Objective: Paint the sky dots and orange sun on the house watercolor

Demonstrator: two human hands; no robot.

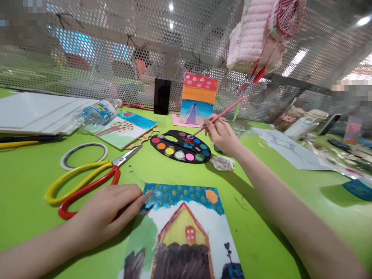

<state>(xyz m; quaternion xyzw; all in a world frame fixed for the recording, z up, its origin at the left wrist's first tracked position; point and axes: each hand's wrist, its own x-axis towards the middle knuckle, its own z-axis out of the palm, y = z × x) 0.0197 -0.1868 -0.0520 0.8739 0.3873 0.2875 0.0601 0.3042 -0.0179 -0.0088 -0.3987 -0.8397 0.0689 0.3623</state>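
- Right hand [222, 133]: fingers clamped on a pink paintbrush [223, 111]; its tip at purple paint on the black palette [180, 145];
- Left hand [113, 205]: fingers bent at the top left corner of the house painting [180, 228]; cannot tell whether they grip it;
- Painting: flat on the green table [180, 174], nearer than the palette;
- Scissors [115, 167]: just beyond the left hand.

Green table [186, 174] backed by a perforated metal screen [197, 37]. Through the mesh I make out a blue glow [77, 43] at left and blurred shapes; small white lights [171, 6] shine high at centre, a larger lamp [363, 20] far right.
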